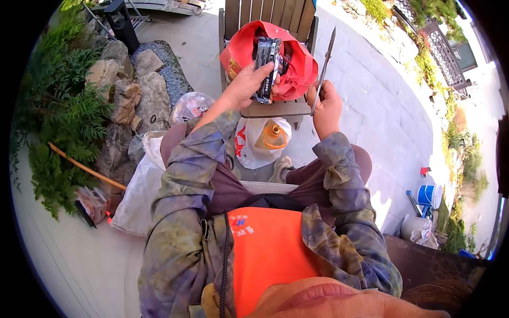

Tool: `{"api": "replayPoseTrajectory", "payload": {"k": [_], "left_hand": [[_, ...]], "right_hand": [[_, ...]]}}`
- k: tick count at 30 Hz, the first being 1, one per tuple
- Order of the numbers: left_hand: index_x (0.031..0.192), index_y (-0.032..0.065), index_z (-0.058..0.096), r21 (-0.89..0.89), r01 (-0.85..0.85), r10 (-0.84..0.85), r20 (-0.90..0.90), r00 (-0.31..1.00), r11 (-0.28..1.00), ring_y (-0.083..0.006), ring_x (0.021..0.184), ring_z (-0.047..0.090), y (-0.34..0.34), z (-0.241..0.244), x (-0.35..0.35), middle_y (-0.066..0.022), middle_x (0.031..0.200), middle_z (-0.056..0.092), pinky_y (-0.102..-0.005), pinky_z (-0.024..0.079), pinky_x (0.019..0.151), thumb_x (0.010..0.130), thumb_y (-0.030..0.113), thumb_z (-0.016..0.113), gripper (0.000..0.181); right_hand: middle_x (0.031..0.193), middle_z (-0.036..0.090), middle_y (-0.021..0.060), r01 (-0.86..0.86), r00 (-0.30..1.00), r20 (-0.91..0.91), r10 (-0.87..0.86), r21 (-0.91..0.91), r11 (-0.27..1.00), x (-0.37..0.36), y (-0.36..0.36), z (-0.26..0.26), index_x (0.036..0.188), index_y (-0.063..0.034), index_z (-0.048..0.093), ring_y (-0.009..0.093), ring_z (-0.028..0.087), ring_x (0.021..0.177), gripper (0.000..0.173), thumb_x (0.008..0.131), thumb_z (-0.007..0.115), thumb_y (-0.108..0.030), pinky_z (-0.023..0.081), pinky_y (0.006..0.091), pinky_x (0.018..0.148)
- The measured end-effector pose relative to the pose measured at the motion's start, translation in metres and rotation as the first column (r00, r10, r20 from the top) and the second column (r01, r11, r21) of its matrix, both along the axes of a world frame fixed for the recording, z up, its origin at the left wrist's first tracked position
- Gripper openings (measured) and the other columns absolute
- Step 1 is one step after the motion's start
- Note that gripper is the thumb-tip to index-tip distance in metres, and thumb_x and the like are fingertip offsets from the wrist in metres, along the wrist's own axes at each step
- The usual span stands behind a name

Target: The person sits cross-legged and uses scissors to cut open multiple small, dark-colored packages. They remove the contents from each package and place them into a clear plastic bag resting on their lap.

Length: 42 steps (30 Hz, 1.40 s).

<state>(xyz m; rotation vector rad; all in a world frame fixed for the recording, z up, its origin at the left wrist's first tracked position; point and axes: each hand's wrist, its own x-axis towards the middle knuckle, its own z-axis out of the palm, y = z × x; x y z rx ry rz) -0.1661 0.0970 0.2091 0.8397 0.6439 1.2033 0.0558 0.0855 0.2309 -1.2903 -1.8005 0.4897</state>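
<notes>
My left hand (247, 85) grips a black printed packet (267, 59) over the mouth of a red bag (242, 43). More dark packaging shows inside the bag, which rests on a wooden slatted chair (274, 109). To the right of the bag, my right hand (328, 105) is closed around a long, narrow metal tool (327, 59), perhaps a knife. Its pointed end is up and away from me, and my fingers hide part of its lower end.
Between my feet stands a white plastic bag (254, 153) around a container with an orange handle (274, 135). A clear bag (191, 105), a white woven sack (137, 190) and rocks (151, 93) are at left. A blue-and-white bucket (429, 196) is at right.
</notes>
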Motion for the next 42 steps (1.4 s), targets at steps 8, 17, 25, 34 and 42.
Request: {"api": "replayPoseTrajectory", "payload": {"k": [8,17,25,34,42], "left_hand": [[0.107,0.0092,0.057,0.062,0.151,-0.139,-0.174,0.975,0.987,-0.0095,0.068,0.065,-0.007,-0.006,0.009,-0.0015,0.082,0.064,-0.0241,0.053,0.055,0.1,0.041,0.05,0.033],[0.106,0.0092,0.057,0.12,0.191,-0.15,-0.29,0.945,0.974,-0.0069,0.067,0.062,-0.004,-0.004,0.01,0.0002,0.082,0.063,-0.0221,0.049,0.055,0.1,0.038,0.053,0.029],[0.105,0.0079,0.057,0.114,0.225,-0.178,-0.327,0.928,0.968,-0.0062,0.065,0.06,-0.007,-0.005,0.011,0.0009,0.079,0.061,-0.0213,0.048,0.053,0.1,0.039,0.052,0.032],[0.106,0.009,0.058,0.089,-0.099,0.108,-0.092,0.99,0.991,-0.0087,0.06,0.063,0.006,-0.012,0.005,-0.0019,0.077,0.064,-0.0227,0.051,0.046,0.101,0.034,0.052,0.026],[0.105,0.0088,0.058,0.088,-0.113,0.122,-0.104,0.987,0.99,-0.0051,0.062,0.059,0.004,-0.008,0.006,0.0032,0.076,0.059,-0.0225,0.051,0.05,0.1,0.034,0.054,0.026]], "right_hand": [[0.093,0.062,0.0051,-0.402,0.713,-0.666,0.219,-0.132,0.906,-0.021,0.027,0.038,0.105,-0.0013,0.053,0.012,0.06,0.088,0.026,0.086,0.07,-0.005,0.049,0.0256,0.076],[0.088,0.061,0.0015,-0.372,0.827,-0.505,0.246,-0.165,0.914,-0.014,0.038,0.047,0.102,-0.0019,0.054,0.008,0.058,0.08,0.026,0.083,0.071,-0.004,0.047,0.0225,0.07],[0.086,0.061,0.0004,-0.478,0.832,-0.419,0.365,-0.206,0.854,-0.004,0.044,0.055,0.097,-0.0025,0.056,0.007,0.056,0.078,0.02,0.081,0.068,-0.003,0.046,0.0239,0.069],[0.09,0.063,0.004,-0.283,0.918,-0.355,0.174,-0.285,0.916,0.008,0.042,0.053,0.098,-0.0016,0.059,0.011,0.057,0.082,0.033,0.085,0.075,-0.028,0.046,0.0269,0.074],[0.08,0.054,0.0039,-0.365,0.912,0.029,0.409,-0.397,0.842,0.044,0.02,0.018,0.102,0.0003,0.061,0.014,0.047,0.076,0.057,0.079,0.074,-0.051,0.042,0.0302,0.069]]}}
